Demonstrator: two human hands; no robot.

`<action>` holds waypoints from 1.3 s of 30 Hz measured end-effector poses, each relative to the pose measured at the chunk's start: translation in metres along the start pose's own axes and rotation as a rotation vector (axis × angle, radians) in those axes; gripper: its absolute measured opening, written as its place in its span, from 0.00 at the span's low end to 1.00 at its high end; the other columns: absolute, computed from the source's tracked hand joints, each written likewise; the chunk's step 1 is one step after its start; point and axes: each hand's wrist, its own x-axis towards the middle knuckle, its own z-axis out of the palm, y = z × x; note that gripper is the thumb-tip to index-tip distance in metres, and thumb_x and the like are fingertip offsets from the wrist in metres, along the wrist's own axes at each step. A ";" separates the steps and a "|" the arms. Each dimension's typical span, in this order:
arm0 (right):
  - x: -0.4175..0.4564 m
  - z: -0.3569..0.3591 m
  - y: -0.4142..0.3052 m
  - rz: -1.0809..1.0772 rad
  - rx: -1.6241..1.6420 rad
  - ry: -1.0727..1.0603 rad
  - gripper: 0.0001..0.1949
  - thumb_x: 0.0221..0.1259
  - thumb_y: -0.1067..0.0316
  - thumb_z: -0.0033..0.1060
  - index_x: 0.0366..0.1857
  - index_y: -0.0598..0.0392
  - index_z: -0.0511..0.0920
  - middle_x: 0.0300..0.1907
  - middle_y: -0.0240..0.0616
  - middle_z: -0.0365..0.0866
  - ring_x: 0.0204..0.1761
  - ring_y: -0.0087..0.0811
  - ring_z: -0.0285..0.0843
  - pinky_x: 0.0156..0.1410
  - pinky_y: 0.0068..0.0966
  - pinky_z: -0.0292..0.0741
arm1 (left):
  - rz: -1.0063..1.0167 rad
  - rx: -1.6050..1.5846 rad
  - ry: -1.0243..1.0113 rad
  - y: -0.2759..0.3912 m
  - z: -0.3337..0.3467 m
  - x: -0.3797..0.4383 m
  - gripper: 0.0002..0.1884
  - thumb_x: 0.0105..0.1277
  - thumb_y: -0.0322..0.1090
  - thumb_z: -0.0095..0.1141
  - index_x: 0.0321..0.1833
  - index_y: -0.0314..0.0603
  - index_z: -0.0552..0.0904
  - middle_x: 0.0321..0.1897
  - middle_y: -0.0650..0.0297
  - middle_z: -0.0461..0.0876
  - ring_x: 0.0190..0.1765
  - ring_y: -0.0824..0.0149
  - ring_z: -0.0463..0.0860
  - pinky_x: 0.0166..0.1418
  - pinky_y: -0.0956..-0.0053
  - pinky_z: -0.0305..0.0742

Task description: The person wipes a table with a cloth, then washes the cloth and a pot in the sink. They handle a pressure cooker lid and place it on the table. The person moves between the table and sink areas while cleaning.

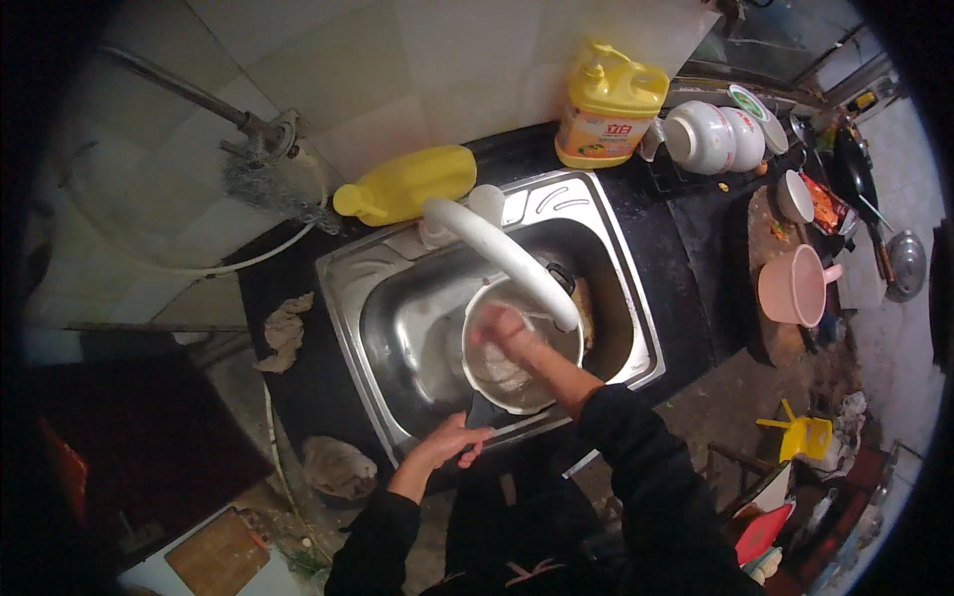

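A round pale metal pot (548,398) stands in the right part of a stainless steel sink (406,350). My right hand (501,328) reaches down into it, blurred by motion; cloudy water and something pale (507,372) lie under the hand. What its fingers hold cannot be made out. At the sink's front rim is my left hand (447,441), its fingers partly curled beside a dark flat piece (488,411) next to the pot. Whether it grips that piece is unclear. A thick white faucet spout (499,249) arches over the pot. Beyond the pot shows a black handle (560,278).
A yellow bottle (417,182) lies behind the sink near a yellow detergent jug (607,112). White bowls (704,138) and a pink dipper (791,287) are at right. At left are a crumpled cloth (285,333) and a steel-wool scrubber (268,179) on the wall pipe.
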 end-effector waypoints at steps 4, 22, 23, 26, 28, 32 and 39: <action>-0.002 -0.030 0.003 -0.354 -0.255 0.555 0.15 0.64 0.63 0.52 0.51 0.56 0.71 0.46 0.37 0.75 0.50 0.31 0.73 0.55 0.30 0.71 | 0.023 0.065 -0.031 0.002 -0.002 0.003 0.12 0.65 0.36 0.59 0.35 0.39 0.68 0.16 0.65 0.69 0.14 0.73 0.65 0.18 0.75 0.63; -0.024 -0.095 0.028 -0.349 -0.946 0.376 0.16 0.56 0.65 0.54 0.49 0.51 0.79 0.52 0.47 0.76 0.59 0.46 0.72 0.68 0.43 0.63 | 0.048 0.056 -0.037 0.002 0.000 0.011 0.14 0.65 0.37 0.59 0.38 0.38 0.67 0.17 0.64 0.69 0.14 0.73 0.66 0.16 0.75 0.63; -0.038 -0.099 0.036 -0.308 -0.860 0.335 0.17 0.58 0.65 0.52 0.52 0.51 0.77 0.56 0.46 0.74 0.60 0.46 0.70 0.70 0.43 0.61 | 0.066 0.084 -0.044 0.000 -0.001 0.012 0.14 0.65 0.37 0.59 0.39 0.37 0.67 0.17 0.64 0.69 0.14 0.72 0.66 0.16 0.75 0.63; -0.054 -0.020 0.007 0.246 -1.459 -0.329 0.21 0.63 0.65 0.45 0.61 0.55 0.71 0.61 0.44 0.69 0.63 0.44 0.67 0.74 0.41 0.55 | 0.062 -0.008 0.052 -0.010 -0.004 0.007 0.14 0.65 0.37 0.58 0.40 0.36 0.68 0.17 0.63 0.70 0.14 0.72 0.67 0.16 0.75 0.63; -0.040 0.012 0.008 0.462 -1.641 -0.610 0.19 0.63 0.61 0.46 0.55 0.58 0.73 0.56 0.44 0.73 0.57 0.43 0.70 0.67 0.39 0.60 | 0.053 0.057 0.019 -0.006 0.001 0.007 0.15 0.65 0.37 0.58 0.42 0.36 0.67 0.18 0.64 0.69 0.15 0.72 0.67 0.16 0.75 0.63; -0.003 -0.003 -0.007 0.085 -0.976 -0.090 0.19 0.59 0.64 0.54 0.53 0.61 0.73 0.48 0.40 0.76 0.51 0.34 0.74 0.62 0.28 0.70 | 0.019 0.086 -0.011 0.001 0.000 0.003 0.16 0.66 0.37 0.57 0.45 0.36 0.66 0.18 0.64 0.69 0.15 0.72 0.67 0.16 0.75 0.63; -0.042 0.052 -0.010 -0.327 -0.534 0.348 0.15 0.65 0.66 0.52 0.53 0.56 0.70 0.41 0.41 0.73 0.47 0.37 0.75 0.53 0.32 0.74 | 0.032 0.044 -0.012 -0.002 0.002 0.004 0.13 0.65 0.36 0.57 0.40 0.39 0.67 0.17 0.63 0.69 0.15 0.72 0.67 0.16 0.75 0.63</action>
